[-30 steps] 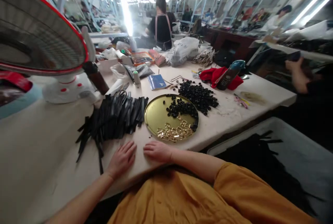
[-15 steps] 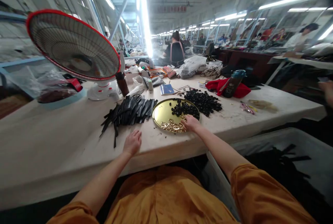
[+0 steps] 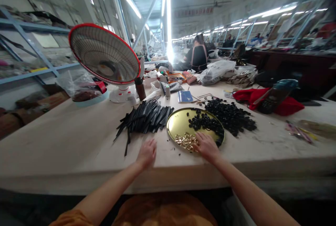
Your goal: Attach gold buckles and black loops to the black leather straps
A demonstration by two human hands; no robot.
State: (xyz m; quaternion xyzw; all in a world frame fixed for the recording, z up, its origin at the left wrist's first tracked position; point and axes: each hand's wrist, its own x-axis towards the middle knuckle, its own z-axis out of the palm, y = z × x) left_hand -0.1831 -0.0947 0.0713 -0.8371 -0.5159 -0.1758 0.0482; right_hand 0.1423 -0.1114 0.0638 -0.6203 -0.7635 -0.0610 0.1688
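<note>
A round gold-coloured tray (image 3: 175, 121) lies near the table's front edge, holding small shiny gold metal pieces (image 3: 185, 141) at its front and small black pieces (image 3: 203, 121) at its right and back. My right hand (image 3: 207, 147) reaches over the front rim, fingers spread and touching the gold pieces; nothing gripped shows between them. Left of the tray, my left hand (image 3: 147, 153) rests at the table's front with its fingers loosely bent, and no object shows in it. Beyond this hand lies a pile of flat black strips (image 3: 147, 115).
More black pieces (image 3: 231, 115) are heaped right of the tray. Behind stand a red-rimmed fan (image 3: 105, 56), a brown bottle (image 3: 140, 89) and a blue booklet (image 3: 185, 96). A red cloth (image 3: 249, 97) and dark bottle (image 3: 275, 98) lie right. One person (image 3: 198, 56) sits farther back.
My view has turned left and tilted, so the scene sits farther right. My right hand has moved left over the tray, among the gold pieces. The left hand stays beside the strips.
</note>
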